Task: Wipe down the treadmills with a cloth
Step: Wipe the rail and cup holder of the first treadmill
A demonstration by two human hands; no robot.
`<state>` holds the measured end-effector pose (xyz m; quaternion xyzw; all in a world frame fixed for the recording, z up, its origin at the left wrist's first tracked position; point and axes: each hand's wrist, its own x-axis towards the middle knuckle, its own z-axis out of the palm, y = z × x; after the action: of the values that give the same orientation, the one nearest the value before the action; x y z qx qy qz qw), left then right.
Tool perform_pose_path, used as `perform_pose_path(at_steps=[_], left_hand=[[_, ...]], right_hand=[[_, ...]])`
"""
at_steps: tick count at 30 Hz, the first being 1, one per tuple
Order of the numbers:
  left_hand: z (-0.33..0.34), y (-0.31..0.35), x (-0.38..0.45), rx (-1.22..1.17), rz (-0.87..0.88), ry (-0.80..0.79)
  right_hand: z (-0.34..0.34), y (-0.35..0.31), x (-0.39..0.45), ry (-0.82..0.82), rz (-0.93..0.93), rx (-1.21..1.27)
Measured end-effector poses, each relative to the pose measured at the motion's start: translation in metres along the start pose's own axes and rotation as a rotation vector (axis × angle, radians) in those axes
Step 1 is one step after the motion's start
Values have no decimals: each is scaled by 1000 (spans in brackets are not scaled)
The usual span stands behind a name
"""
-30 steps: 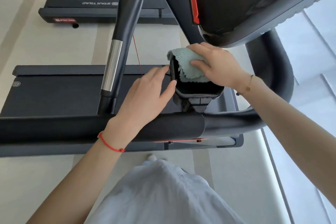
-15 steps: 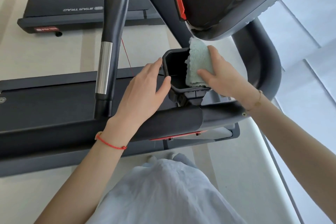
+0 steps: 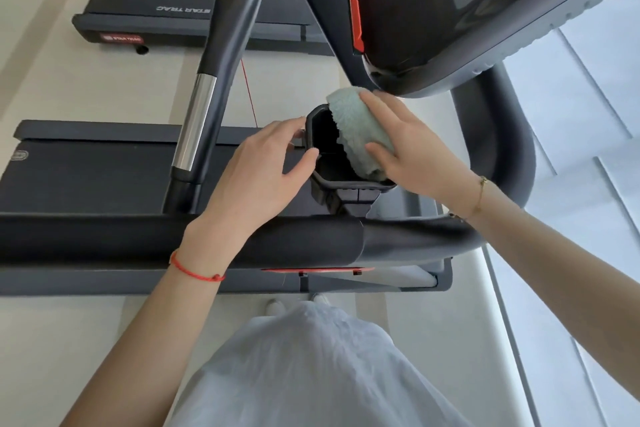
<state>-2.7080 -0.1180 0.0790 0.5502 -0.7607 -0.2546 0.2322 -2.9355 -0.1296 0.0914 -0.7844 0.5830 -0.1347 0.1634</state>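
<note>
fluffy cloth (image 3: 360,128), matt plastic cup holder (image 3: 346,180)

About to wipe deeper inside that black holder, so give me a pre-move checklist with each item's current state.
1. Cloth in the right hand: ok, fingers pressed over it.
2. Cloth on the holder: ok, draped over its right rim.
3. Left hand steadying the holder: ok, fingertips on its left rim.
4. Holder interior free of items: cannot tell, too dark.
5. Console buttons untouched: ok, both hands sit below it.
</note>
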Motion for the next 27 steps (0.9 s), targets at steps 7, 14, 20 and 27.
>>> perform_pose_path(at_steps=[7,14,20,27], left_hand=[[3,0,1,-7,-29,40],[2,1,-1,-6,-36,20],[3,-1,0,0,-50,24],[3,0,-1,-4,-50,14]], right_hand=[[4,-1,51,-52,-213,-167],[1,17,29,-10,-242,-149],[13,-8,60,-41,-384,-363],[1,16,21,3,-119,-156]])
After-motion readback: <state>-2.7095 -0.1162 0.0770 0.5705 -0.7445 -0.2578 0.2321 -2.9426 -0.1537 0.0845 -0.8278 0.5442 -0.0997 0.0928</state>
